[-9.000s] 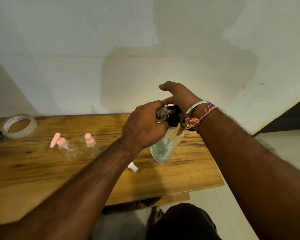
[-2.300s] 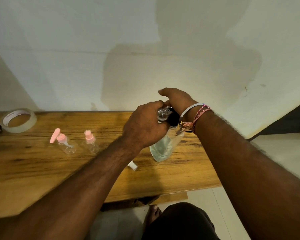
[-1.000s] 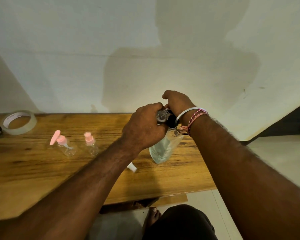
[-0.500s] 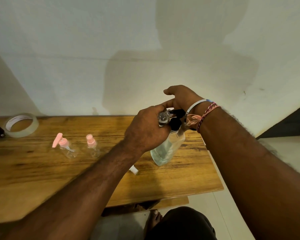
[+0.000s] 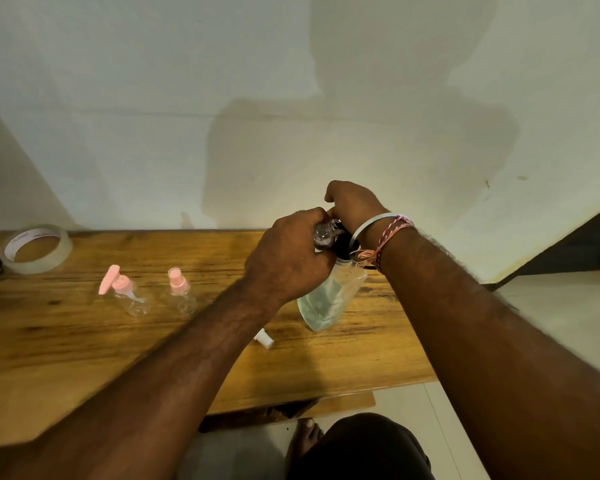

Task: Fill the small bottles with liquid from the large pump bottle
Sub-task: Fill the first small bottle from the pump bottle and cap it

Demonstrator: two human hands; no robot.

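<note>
Clear plastic catches the light where the left hand (image 5: pixel 288 261) grips a small bottle (image 5: pixel 324 233), holding it against the black pump head (image 5: pixel 342 242) of the large pump bottle (image 5: pixel 329 299) — which stands on the wooden table (image 5: pixel 66 341). The right hand (image 5: pixel 355 204) presses down on the pump with curled fingers. Two small bottles with pink tops (image 5: pixel 127 291) (image 5: pixel 181 289) stand well to the left, a white cap (image 5: pixel 264 339) lies beside the left forearm, and a tape roll (image 5: pixel 37 247) sits far left.

Perhaps home: wooden table (image 5: pixel 84 341), plain wall (image 5: pixel 153 116)
</note>
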